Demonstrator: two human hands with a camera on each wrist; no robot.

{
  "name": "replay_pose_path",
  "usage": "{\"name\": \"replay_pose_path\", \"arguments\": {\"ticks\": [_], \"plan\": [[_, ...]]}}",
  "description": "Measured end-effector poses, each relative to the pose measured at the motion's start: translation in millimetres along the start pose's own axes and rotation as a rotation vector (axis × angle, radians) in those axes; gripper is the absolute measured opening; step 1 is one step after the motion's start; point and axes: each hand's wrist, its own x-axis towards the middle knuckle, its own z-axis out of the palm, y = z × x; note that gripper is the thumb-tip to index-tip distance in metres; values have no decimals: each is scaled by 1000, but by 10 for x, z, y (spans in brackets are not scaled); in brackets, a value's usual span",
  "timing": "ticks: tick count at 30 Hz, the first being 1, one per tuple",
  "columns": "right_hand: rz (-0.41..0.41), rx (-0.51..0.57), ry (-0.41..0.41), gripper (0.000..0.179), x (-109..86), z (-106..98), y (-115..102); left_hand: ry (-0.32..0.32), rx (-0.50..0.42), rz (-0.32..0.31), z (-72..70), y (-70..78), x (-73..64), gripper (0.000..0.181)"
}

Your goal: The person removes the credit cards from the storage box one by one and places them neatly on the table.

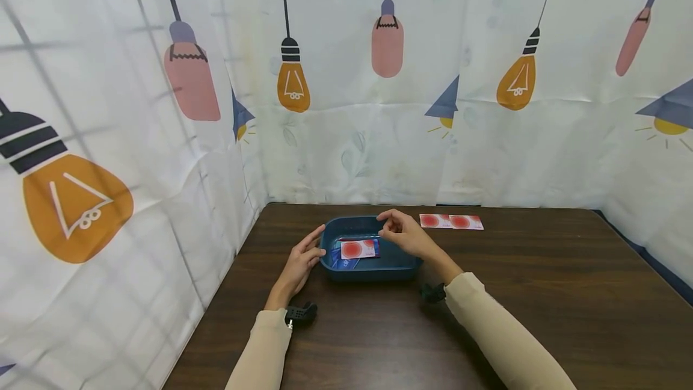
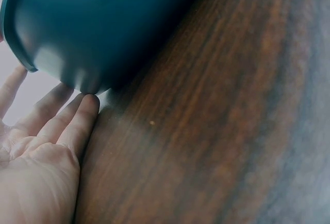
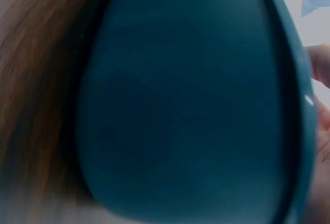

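A dark teal plastic tub (image 1: 373, 273) sits on the table, with several flat cards inside. On top lies a white card with a red round print (image 1: 352, 250), over a blue card (image 1: 343, 263). My left hand (image 1: 300, 263) is at the tub's left end, its fingers straight; in the left wrist view the fingertips (image 2: 88, 103) meet the tub's outer wall. Over the tub's right back rim hovers my right hand (image 1: 403, 233), its thumb and index finger bent and apart, with nothing visible between them. The tub wall (image 3: 191, 105) hides most of that hand in the right wrist view.
Two white cards with red round prints (image 1: 452, 221) lie side by side near the table's back edge, right of the tub. The dark wood table (image 1: 541, 294) meets a patterned curtain (image 1: 346, 155) at the back and left. Both wrists wear dark bands (image 1: 301, 313).
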Motion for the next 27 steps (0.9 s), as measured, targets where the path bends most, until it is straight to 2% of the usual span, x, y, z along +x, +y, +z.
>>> {"name": "replay_pose_path", "arguments": {"ticks": [11,27], "plan": [[66,24,-83,41,178,212,99,8,-7,-1,16,16,-2,62],[242,-154,-115,45,247,254,142,3,-7,-2,-8,-4,14,62]]}}
